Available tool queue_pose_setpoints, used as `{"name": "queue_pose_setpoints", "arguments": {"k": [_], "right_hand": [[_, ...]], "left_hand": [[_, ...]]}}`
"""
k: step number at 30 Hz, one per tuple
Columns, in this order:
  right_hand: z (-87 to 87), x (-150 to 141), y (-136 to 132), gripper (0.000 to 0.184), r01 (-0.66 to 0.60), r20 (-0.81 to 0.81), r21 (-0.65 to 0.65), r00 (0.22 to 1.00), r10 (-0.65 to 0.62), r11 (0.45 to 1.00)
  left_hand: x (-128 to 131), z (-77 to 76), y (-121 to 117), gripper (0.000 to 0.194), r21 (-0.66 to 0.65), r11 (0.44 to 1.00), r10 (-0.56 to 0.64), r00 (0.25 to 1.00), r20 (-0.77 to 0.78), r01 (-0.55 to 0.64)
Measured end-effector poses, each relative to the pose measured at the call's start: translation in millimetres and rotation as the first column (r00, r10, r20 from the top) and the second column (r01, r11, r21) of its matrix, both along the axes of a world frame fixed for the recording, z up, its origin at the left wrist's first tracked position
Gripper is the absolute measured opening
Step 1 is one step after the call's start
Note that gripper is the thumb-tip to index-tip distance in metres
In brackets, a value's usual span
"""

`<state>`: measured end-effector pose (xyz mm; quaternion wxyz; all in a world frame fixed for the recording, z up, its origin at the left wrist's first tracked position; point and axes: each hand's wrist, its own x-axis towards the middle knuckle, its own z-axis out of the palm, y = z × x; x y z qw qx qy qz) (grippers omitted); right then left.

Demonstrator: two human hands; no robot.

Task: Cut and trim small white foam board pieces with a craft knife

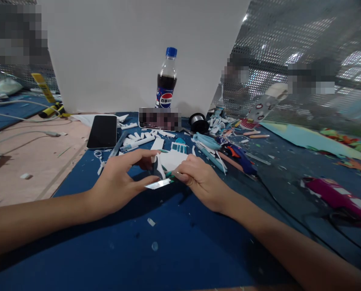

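Note:
My left hand [115,180], at the middle of the blue mat [129,250], pinches a small white and dark piece [160,167] between thumb and fingers. A shiny pale strip [158,184] juts out under the left fingertips. On the other side, my right hand [203,180] is closed on a thin tool-like thing [176,174] with a green part, its end meeting the white piece; its exact kind is hidden by the fingers. Just beyond both hands lie a white sheet [172,160] and a small white card with teal squares [179,148].
A cola bottle [167,87] stands at the back before a white board [114,52]. A dark phone [102,132] lies left. A wire spool [198,122], light-blue pieces [209,142], a blue glue gun [239,158] with a cord, and a magenta object [338,196] spread rightward.

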<state>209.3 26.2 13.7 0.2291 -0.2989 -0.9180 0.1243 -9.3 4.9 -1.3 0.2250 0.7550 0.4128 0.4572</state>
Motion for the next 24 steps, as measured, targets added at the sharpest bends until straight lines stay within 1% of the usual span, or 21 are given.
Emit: {"name": "queue_pose_setpoints", "arguments": {"k": [9,15,19,24], "right_hand": [[1.7,-0.6,-1.3,0.048,0.015,-0.009,-0.017,1.000,-0.015,1.000],[2.0,-2.1,-3.3,0.049,0.018,-0.022,-0.019,1.000,-0.019,1.000],[0.7,-3.6,-4.3,0.046,0.026,-0.024,-0.014,0.999,-0.027,1.000],[0.6,-3.3,-3.9,0.045,0.009,-0.049,-0.006,0.999,-0.009,1.000]], "left_hand": [[0.5,-0.7,0.6,0.036,-0.028,0.997,-0.063,0.990,0.124,0.067],[2.0,0.8,0.3,0.034,-0.043,0.998,-0.047,0.994,0.099,0.052],[2.6,-0.1,1.4,0.034,-0.064,0.997,-0.041,0.994,0.099,0.047],[2.2,0.3,-0.2,0.034,-0.052,0.995,-0.082,0.987,0.142,0.090]]}}
